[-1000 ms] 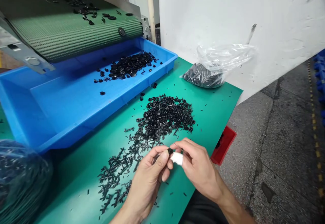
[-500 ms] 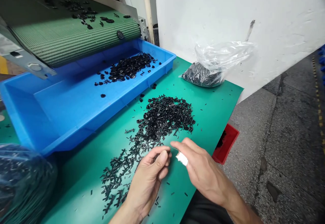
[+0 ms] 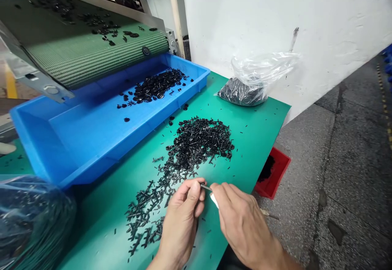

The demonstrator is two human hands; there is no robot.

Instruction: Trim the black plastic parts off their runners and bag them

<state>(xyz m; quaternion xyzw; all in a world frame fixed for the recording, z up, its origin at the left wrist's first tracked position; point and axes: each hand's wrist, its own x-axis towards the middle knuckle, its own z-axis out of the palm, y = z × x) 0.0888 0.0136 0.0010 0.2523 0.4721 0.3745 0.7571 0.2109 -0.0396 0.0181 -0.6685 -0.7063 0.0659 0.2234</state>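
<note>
Near the front edge of the green table point(image 3: 101, 208), my left hand point(image 3: 185, 210) pinches a small dark part point(image 3: 202, 184), mostly hidden by the fingertips. My right hand point(image 3: 240, 219) is closed round a thin metal tool with a white wrapped grip point(image 3: 214, 199). The tool's tip points left and meets the small part at my left fingertips. Just beyond both hands lies a heap of small black plastic parts point(image 3: 199, 141). Branched black pieces point(image 3: 143, 204) spread from it toward the left front.
A blue tray point(image 3: 92, 155) holding black parts sits under a green conveyor belt point(image 3: 101, 59). A clear bag of black parts point(image 3: 243, 92) rests by the white wall. A plastic bag point(image 3: 33, 221) lies front left; a red bin point(image 3: 280, 170) stands below the table's right edge.
The right fingers have closed in and the metal tool now shows, its tip at the part in my left hand. The camera view has shifted slightly.
</note>
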